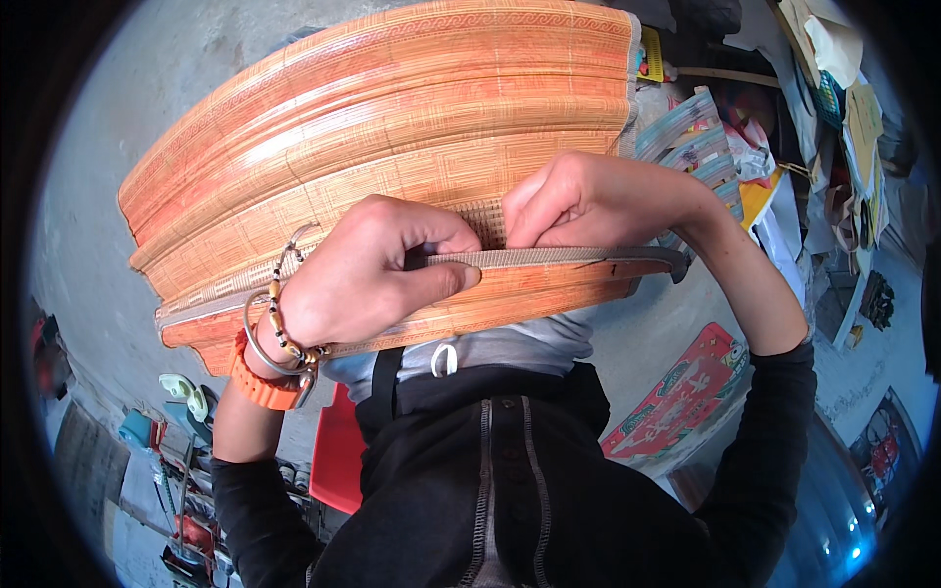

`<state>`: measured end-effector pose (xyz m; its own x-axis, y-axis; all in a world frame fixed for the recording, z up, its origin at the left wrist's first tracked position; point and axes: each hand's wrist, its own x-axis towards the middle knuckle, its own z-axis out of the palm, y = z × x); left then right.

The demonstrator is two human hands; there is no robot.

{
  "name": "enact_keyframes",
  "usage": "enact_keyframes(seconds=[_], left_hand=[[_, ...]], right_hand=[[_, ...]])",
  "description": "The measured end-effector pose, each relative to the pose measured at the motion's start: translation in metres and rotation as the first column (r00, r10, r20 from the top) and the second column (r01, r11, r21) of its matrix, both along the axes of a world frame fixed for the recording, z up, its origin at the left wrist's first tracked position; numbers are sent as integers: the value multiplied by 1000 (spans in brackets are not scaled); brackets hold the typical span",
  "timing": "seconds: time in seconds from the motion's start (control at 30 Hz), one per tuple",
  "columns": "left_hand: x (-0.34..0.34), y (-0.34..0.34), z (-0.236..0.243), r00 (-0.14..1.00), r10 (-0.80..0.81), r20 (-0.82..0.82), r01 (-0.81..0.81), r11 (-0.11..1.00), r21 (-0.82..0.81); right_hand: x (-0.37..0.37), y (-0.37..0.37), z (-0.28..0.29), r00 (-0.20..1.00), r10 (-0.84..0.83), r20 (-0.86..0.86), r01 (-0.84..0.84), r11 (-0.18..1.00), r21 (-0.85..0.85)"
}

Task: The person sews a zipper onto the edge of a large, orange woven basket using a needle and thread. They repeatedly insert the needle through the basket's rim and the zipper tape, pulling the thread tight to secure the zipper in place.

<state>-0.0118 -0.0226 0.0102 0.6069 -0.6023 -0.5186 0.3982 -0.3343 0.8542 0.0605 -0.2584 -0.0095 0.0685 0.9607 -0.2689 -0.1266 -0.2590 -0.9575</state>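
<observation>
In the head view the left hand (363, 279) and right hand (588, 201) both have their fingers curled tight on the grey fabric edging (549, 258) of a folded orange bamboo mat (392, 108) held up at chest height, seemingly clear of the grey floor (118, 167)

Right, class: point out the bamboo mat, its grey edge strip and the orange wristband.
bamboo mat (392, 118), head view, top folded layer.
grey edge strip (549, 258), head view, middle of strip.
orange wristband (257, 384), head view, outer band.
</observation>
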Motion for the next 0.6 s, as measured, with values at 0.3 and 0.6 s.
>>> enact_keyframes(seconds=[0.3, 0.6], left_hand=[[-2, -1, -9, 999, 14, 51, -12, 1000, -23], [5, -1, -8, 998, 41, -44, -42, 999, -18]], right_hand=[[-7, 9, 1, 976, -147, -161, 120, 978, -168], [-2, 9, 7, 976, -210, 61, 218, 956, -197]])
